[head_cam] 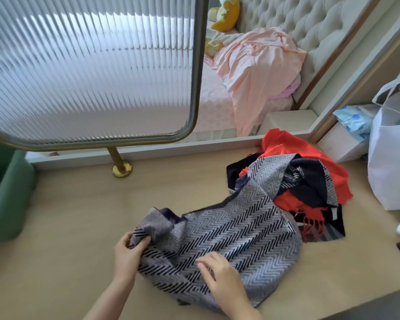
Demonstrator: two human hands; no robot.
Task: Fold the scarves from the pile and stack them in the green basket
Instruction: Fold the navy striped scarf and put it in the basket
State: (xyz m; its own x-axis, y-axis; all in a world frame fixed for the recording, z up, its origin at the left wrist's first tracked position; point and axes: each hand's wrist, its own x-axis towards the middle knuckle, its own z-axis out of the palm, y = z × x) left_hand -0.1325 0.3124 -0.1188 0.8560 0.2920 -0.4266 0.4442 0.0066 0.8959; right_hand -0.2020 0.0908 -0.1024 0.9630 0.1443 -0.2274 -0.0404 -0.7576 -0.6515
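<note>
Grey herringbone scarf (229, 232) under two hands: corner in pinch of left hand (127, 253), right hand (220, 281) loose-fingered atop.

the herringbone scarf (229, 232) is soft woven cloth, matt. right of it, the red scarf (310, 153) is matt cloth with a fringed end. the pale surface (79, 215) under it looks like smooth wood with a low sheen. behind it stand a ribbed glass panel (90, 65) and a glossy brass-coloured metal post (116, 158).
</note>
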